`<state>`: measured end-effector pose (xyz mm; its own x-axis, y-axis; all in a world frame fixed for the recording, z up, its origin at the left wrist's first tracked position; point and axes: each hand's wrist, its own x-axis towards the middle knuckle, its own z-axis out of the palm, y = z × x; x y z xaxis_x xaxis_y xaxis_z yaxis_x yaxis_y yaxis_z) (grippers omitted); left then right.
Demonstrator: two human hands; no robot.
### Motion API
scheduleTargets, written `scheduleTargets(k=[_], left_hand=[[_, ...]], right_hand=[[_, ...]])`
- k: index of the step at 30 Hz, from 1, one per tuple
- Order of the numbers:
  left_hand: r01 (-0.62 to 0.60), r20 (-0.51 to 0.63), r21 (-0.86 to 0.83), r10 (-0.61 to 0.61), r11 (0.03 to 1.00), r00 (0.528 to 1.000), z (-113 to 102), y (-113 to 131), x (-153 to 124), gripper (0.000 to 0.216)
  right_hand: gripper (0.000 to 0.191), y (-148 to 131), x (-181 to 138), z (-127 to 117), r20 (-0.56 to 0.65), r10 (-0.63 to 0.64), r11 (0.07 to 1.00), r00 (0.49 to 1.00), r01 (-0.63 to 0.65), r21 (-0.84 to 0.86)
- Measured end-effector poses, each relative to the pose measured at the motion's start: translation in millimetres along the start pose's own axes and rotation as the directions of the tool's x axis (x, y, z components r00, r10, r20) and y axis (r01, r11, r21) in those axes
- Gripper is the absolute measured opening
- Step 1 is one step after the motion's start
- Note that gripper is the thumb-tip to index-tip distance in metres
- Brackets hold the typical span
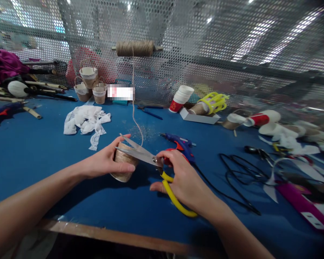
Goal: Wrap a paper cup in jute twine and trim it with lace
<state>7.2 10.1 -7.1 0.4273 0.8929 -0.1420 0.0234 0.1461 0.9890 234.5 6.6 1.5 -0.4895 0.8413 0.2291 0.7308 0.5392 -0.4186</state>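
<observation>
My left hand point(108, 158) is wrapped round a small cup covered in twine point(122, 163), held tilted above the blue table. In my right hand point(180, 176) is a pair of scissors point(142, 154) with yellow and red handles. Their blades are parted and lie across the cup's upper rim, close to my left fingers. A strand of twine point(133, 90) hangs from a spool point(135, 48) on the mesh wall and runs down to beside the blades. Just beyond my right hand lies a blue glue gun point(180, 144), its handle partly hidden.
White lace point(86, 120) is heaped at the left, in front of several finished little baskets point(89, 77). Pliers point(151, 112) lie near the wall. Stacked paper cups point(181, 98) stand right of centre. Black cable point(240, 176) and a purple power strip point(299, 205) occupy the right side.
</observation>
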Motion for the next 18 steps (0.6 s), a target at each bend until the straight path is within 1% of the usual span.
scheduleTargets(k=[3,6,12,18], left_hand=[[0.015,0.018,-0.016,-0.015,1.0,1.0,0.9,0.0,-0.3,0.091],[0.005,0.025,-0.004,-0.004,1.0,1.0,1.3,-0.3,-0.7,0.091],[0.006,0.017,-0.001,-0.006,1.0,1.0,1.8,-0.8,-0.7,0.092],[0.031,0.027,-0.033,-0.03,0.999,0.999,3.3,1.2,-0.7,0.093]], right_hand=[[0.053,-1.8,0.1,0.4,0.008,0.012,1.0,1.0,-0.012,0.014],[0.051,-3.0,-0.2,0.4,0.001,0.018,1.0,1.0,-0.018,0.012],[0.045,-4.3,-0.3,-0.2,-0.041,0.003,1.0,0.999,-0.004,-0.028],[0.038,-2.8,-2.3,-0.2,-0.042,0.002,1.0,0.999,-0.003,-0.017]])
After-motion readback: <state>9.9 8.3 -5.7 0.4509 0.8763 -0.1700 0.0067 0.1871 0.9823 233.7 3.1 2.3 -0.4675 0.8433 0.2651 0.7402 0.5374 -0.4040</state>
